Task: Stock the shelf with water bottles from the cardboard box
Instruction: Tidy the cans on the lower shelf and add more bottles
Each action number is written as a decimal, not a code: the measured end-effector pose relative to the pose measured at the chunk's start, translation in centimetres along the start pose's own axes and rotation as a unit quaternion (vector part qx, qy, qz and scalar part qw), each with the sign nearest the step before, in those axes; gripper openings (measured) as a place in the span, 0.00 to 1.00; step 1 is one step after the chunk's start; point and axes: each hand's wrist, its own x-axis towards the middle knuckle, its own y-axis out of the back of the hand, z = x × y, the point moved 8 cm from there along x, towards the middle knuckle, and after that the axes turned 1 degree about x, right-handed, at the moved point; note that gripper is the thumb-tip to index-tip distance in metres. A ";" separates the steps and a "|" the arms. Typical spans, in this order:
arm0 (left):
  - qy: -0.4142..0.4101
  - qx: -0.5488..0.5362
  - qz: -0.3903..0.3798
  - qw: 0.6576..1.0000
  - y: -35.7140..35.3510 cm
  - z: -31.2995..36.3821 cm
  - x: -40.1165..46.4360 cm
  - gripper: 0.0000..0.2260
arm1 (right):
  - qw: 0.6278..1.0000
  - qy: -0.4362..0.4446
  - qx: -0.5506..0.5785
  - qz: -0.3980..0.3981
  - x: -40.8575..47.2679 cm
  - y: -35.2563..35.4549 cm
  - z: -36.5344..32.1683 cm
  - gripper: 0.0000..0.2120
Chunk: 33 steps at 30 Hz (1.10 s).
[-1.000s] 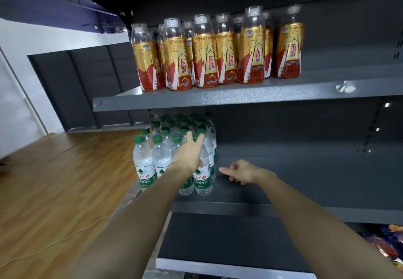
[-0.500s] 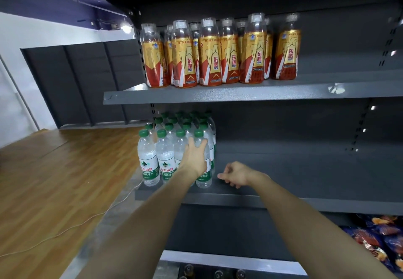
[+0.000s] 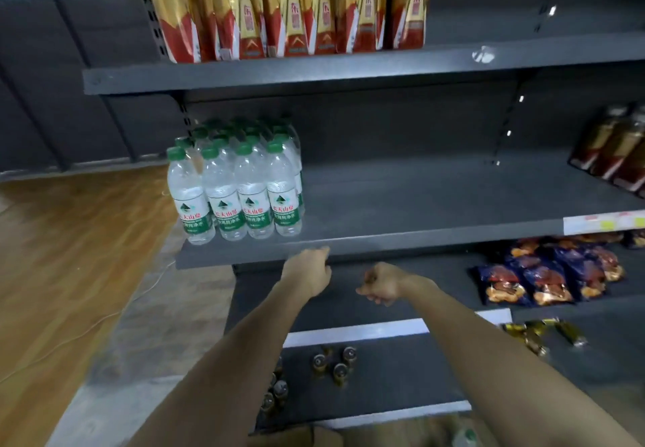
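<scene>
Clear plastic water bottles look heavy, slippery; grip mid-body. Left hand relaxed, right hand curled, both empty.

Both bare forearms reach forward, converging toward the shelf edge. The left hand sits just below that edge, back up, fingers bent downward and holding nothing. The right hand hangs lower and to the right of it, well below the edge, curled into a loose, empty fist.
</scene>
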 end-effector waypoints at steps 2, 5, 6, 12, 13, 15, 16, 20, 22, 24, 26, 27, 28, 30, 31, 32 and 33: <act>-0.023 0.009 -0.032 0.999 -3.3 1.1 -0.6 0.12 | 0.999 -0.034 0.000 0.006 -0.8 -1.7 3.5 0.13; -0.040 0.006 -0.089 0.995 -8.7 2.6 -1.4 0.15 | 0.996 -0.083 -0.015 0.016 -2.1 -4.3 8.4 0.13; -0.043 0.005 -0.105 0.994 -10.3 3.1 -1.6 0.16 | 0.995 -0.093 -0.016 0.025 -2.4 -4.9 9.8 0.12; -0.071 -0.001 -0.206 0.976 -18.6 7.1 -3.1 0.15 | 0.985 -0.171 0.011 0.018 -2.4 -9.2 19.0 0.22; -0.077 0.004 -0.226 0.971 -19.9 7.9 -3.2 0.15 | 0.982 -0.187 0.030 0.026 -3.0 -9.5 20.2 0.20; -0.088 0.009 -0.260 0.962 -22.5 9.4 -3.2 0.16 | 0.972 -0.220 0.079 0.038 -4.3 -10.2 22.2 0.08; -0.098 0.012 -0.266 0.959 -23.7 10.3 -3.2 0.16 | 0.966 -0.233 0.104 0.047 -4.4 -10.9 23.6 0.11; -0.113 0.006 -0.285 0.952 -29.0 13.2 -3.9 0.13 | 0.950 -0.281 0.128 0.044 -4.0 -15.4 30.4 0.12; -0.112 0.021 -0.305 0.946 -32.0 14.2 -4.2 0.13 | 0.949 -0.287 0.131 0.016 -3.8 -17.9 32.7 0.23; -0.124 0.044 -0.334 0.933 -35.5 15.4 -4.2 0.16 | 0.943 -0.298 0.147 0.020 -3.6 -18.8 34.7 0.25; -0.140 0.058 -0.361 0.920 -39.4 17.0 -4.1 0.18 | 0.936 -0.312 0.163 0.026 -2.6 -20.8 38.1 0.24; -0.144 0.063 -0.375 0.913 -41.5 17.7 -4.0 0.18 | 0.931 -0.320 0.172 0.025 -1.9 -22.0 39.9 0.23; -0.143 0.067 -0.390 0.907 -43.6 18.2 -4.2 0.19 | 0.927 -0.326 0.183 0.019 -1.4 -23.2 41.4 0.22; -0.144 0.074 -0.415 0.895 -48.0 19.1 -4.6 0.19 | 0.925 -0.328 0.191 0.008 -0.2 -25.6 44.3 0.21; -0.144 0.076 -0.427 0.889 -50.1 19.4 -4.8 0.19 | 0.925 -0.330 0.189 0.001 0.5 -26.8 45.8 0.22; -0.145 0.079 -0.439 0.883 -52.1 19.6 -5.1 0.19 | 0.923 -0.334 0.192 0.001 1.0 -27.8 47.3 0.22; -0.150 0.082 -0.448 0.878 -54.2 19.8 -5.4 0.19 | 0.921 -0.339 0.190 0.001 1.6 -28.9 48.7 0.23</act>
